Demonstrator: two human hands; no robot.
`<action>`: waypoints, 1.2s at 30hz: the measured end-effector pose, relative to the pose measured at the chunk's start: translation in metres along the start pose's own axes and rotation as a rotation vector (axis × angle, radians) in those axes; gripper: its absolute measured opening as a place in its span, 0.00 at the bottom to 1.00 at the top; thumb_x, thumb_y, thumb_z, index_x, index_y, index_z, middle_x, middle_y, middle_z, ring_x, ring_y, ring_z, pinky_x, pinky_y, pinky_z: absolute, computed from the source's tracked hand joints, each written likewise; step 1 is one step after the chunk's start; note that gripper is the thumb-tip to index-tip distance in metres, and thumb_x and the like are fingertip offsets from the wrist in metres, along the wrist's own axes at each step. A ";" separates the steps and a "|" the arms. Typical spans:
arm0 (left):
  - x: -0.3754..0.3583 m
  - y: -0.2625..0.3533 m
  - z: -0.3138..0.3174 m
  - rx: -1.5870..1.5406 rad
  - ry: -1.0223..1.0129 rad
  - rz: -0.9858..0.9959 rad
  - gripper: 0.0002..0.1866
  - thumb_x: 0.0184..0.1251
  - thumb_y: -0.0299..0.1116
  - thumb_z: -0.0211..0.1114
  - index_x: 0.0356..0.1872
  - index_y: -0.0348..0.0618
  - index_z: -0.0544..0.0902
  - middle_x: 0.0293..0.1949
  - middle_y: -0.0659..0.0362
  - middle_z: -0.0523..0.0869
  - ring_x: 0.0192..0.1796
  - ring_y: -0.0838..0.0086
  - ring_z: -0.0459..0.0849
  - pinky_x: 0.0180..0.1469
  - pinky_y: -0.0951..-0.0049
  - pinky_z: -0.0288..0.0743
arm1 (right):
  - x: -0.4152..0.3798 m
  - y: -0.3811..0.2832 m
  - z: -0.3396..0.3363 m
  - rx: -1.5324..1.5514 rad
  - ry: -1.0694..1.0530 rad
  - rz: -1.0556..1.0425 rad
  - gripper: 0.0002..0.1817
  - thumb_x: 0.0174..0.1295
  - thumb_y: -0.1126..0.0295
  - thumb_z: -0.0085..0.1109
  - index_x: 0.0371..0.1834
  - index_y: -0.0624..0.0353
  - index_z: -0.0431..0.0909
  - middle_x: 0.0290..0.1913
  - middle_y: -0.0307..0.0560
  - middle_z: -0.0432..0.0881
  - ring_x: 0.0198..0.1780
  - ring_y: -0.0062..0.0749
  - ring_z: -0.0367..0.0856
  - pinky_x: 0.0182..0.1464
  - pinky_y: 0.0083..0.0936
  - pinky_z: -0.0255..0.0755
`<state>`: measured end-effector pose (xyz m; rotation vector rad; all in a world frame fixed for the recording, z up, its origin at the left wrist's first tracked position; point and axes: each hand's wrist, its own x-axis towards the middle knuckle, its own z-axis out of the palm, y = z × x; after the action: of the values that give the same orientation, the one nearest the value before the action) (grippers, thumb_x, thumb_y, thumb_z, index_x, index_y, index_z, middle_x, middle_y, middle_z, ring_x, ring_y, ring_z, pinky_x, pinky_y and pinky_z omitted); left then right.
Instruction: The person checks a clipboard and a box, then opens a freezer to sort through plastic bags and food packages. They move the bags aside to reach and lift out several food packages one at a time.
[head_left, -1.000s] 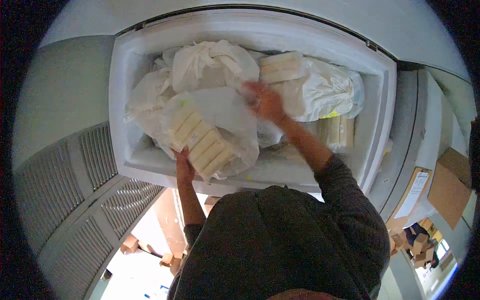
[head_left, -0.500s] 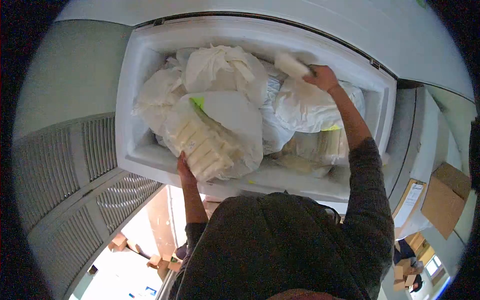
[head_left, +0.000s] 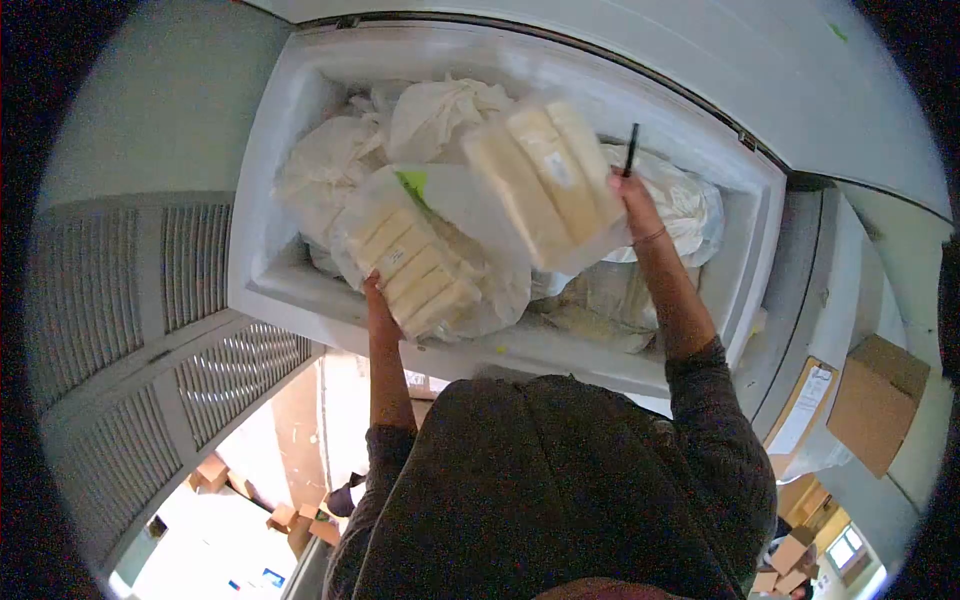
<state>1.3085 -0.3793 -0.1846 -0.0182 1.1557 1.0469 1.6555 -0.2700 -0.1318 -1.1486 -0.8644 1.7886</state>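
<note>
Over the open chest freezer [head_left: 262, 215], my left hand [head_left: 378, 298] is closed on the lower left edge of a clear pack of pale yellow bars [head_left: 405, 265]. The pack has a small white label and tilts against a white plastic bag [head_left: 500, 300]. My right hand [head_left: 637, 208] grips the right edge of a second clear pack of pale bars [head_left: 545, 175], also labelled and raised above the bags. A thin black pen [head_left: 632, 148] sticks up from the fingers of that hand. A green tag [head_left: 412, 183] lies just above the left pack.
Knotted white plastic bags [head_left: 330, 165] fill the freezer's left side, and another white bag [head_left: 685, 205] lies at the right. Flat clear packages [head_left: 610, 300] sit along the near wall. Beside the freezer are a clipboard [head_left: 802, 408] and a cardboard box [head_left: 875, 405]. A louvered door [head_left: 95, 290] stands at left.
My right hand has swung the second pack from the far right of the freezer toward the middle, turning its broad side into view. My left hand stays on its pack, slightly higher in view.
</note>
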 end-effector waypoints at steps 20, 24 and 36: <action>0.014 0.000 -0.060 0.214 0.010 0.330 0.41 0.45 0.61 0.48 0.58 0.46 0.53 0.55 0.50 0.58 0.55 0.57 0.59 0.54 0.55 0.55 | 0.010 0.108 0.147 -0.610 -0.215 -0.270 0.35 0.35 0.43 0.57 0.42 0.59 0.71 0.40 0.53 0.74 0.42 0.43 0.73 0.46 0.31 0.65; 0.030 0.004 -0.095 0.361 -0.022 0.390 0.39 0.45 0.60 0.48 0.57 0.47 0.54 0.55 0.53 0.58 0.55 0.58 0.58 0.54 0.55 0.56 | -0.018 0.090 0.110 -0.363 0.070 -0.094 0.34 0.38 0.44 0.57 0.44 0.59 0.69 0.41 0.52 0.73 0.46 0.41 0.70 0.49 0.29 0.62; -0.011 0.003 -0.020 0.405 0.110 0.283 0.38 0.45 0.58 0.49 0.57 0.49 0.55 0.54 0.55 0.61 0.54 0.57 0.61 0.53 0.53 0.59 | -0.021 0.112 -0.189 -0.721 1.003 0.191 0.51 0.29 0.39 0.59 0.56 0.57 0.53 0.48 0.60 0.68 0.47 0.48 0.70 0.46 0.32 0.66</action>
<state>1.2918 -0.3950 -0.1846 0.4224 1.4834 1.0489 1.8061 -0.3154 -0.2864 -2.3451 -0.7639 0.7597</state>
